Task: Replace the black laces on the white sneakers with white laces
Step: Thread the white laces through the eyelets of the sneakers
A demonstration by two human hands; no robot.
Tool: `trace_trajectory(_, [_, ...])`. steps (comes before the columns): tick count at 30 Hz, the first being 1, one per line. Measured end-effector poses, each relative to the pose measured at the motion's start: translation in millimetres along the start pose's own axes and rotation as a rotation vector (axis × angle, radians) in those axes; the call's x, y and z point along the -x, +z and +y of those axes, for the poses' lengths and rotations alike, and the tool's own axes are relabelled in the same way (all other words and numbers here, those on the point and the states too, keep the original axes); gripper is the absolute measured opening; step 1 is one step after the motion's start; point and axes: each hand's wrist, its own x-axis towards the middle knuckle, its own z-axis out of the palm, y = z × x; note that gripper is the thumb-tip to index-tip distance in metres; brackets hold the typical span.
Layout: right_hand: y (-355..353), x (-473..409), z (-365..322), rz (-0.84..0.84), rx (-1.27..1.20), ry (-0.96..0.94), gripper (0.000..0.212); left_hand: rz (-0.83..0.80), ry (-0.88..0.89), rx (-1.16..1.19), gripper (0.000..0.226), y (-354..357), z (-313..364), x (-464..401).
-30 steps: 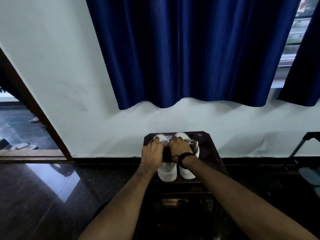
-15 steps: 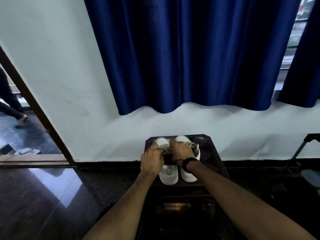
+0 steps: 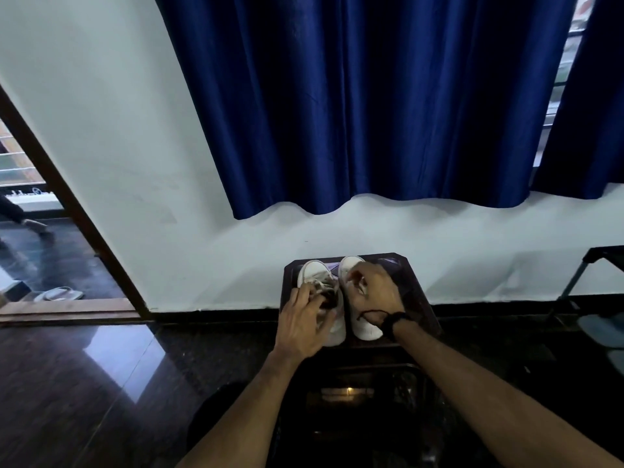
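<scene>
Two white sneakers stand side by side, toes to the wall, on a small dark table [image 3: 417, 288]. My left hand [image 3: 300, 324] lies over the left sneaker [image 3: 312, 270], its fingers curled into the lacing, where a dark tangle of black lace [image 3: 327, 296] shows beside the fingertips. My right hand [image 3: 375, 292], with a black thread band at the wrist, covers the middle of the right sneaker [image 3: 367, 330], and its fingers pinch at the lacing area. What exactly each hand pinches is hidden. No white laces are visible.
The table stands against a white wall under a dark blue curtain [image 3: 371, 96]. A doorway [image 3: 37, 251] opens at the left, with a sandal [image 3: 58, 293] and a passing person's leg [image 3: 13, 211]. A dark stand [image 3: 589, 265] is at the right. The floor is glossy and dark.
My hands, close together over the gap between the shoes before, have parted, one now on each sneaker. The person in the doorway has walked on.
</scene>
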Motion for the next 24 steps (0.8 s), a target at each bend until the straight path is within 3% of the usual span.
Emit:
trace_trajectory(2, [-7, 22, 13, 0.123, 0.226, -0.027, 0.025, -0.03, 0.006, -0.041, 0.038, 0, 7, 3])
trace_trajectory(4, [-10, 36, 18, -0.012, 0.378, -0.044, 0.044, -0.124, 0.018, -0.126, 0.046, -4, 16, 2])
trace_trajectory(7, [-7, 47, 12, -0.297, 0.482, -0.005, 0.049, -0.266, -0.011, -0.208, 0.053, -10, 24, 0])
trace_trajectory(12, [7, 36, 6, -0.354, 0.522, 0.085, 0.05, -0.41, -0.033, -0.198, 0.06, -13, 29, -2])
trace_trajectory(17, [10, 36, 11, -0.342, 0.473, 0.073, 0.046, -0.418, -0.1, -0.043, 0.057, -12, 32, 1])
trace_trajectory(24, [7, 41, 15, -0.232, 0.439, 0.043, 0.047, -0.3, -0.01, 0.016, 0.043, -14, 37, -10])
